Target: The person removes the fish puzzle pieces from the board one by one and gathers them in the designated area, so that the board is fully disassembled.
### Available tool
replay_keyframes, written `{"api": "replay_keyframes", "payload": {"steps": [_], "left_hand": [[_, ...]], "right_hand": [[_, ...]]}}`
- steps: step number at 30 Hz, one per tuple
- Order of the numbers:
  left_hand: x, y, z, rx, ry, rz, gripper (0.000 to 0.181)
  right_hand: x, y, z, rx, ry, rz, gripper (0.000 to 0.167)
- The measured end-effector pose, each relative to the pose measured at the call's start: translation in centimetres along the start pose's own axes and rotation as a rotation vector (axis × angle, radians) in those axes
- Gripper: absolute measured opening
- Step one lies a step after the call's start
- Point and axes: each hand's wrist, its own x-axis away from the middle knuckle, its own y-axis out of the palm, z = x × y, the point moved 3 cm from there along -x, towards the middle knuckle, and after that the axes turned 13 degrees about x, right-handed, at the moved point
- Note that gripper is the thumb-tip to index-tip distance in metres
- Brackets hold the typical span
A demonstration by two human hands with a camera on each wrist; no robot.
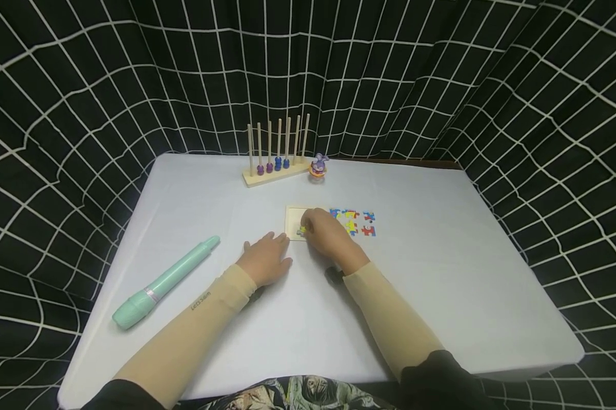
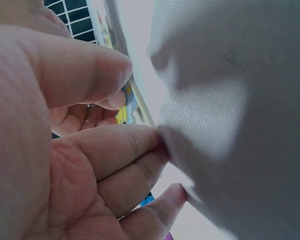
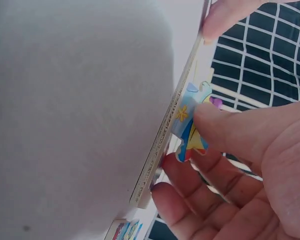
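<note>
A shallow wooden puzzle tray (image 1: 293,216) lies near the middle of the white table. My right hand (image 1: 330,236) is over it and pinches a puzzle piece (image 3: 190,125), blue and yellow with an orange starfish, against the tray's near edge. Part of the tray is hidden under that hand. My left hand (image 1: 266,262) rests palm down by the tray's near left corner, fingers extended; its fingertips (image 2: 152,140) touch the table and the tray edge. Several loose puzzle pieces (image 1: 368,230) lie right of the tray, some partly covered by the right hand.
Behind the tray stands a wooden peg rack (image 1: 277,176) with purple and blue beads. A small purple toy figure (image 1: 318,165) is beside it. On the left lies a long mint-green wand-like object (image 1: 169,279). Black grid-patterned cloth (image 1: 379,74) surrounds the table.
</note>
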Motion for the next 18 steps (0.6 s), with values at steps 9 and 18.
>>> {"api": "replay_keyframes", "payload": {"steps": [9,18], "left_hand": [[0.2,-0.1,0.2,-0.005,0.006,-0.003,0.064],[0.2,-0.1,0.1,0.003,-0.007,-0.008,0.065]], "right_hand": [[0.9,-0.3,0.1,-0.036,-0.043,0.073,0.018],[2.7,-4.1,4.3,-0.316,0.125,0.178,0.016]]}}
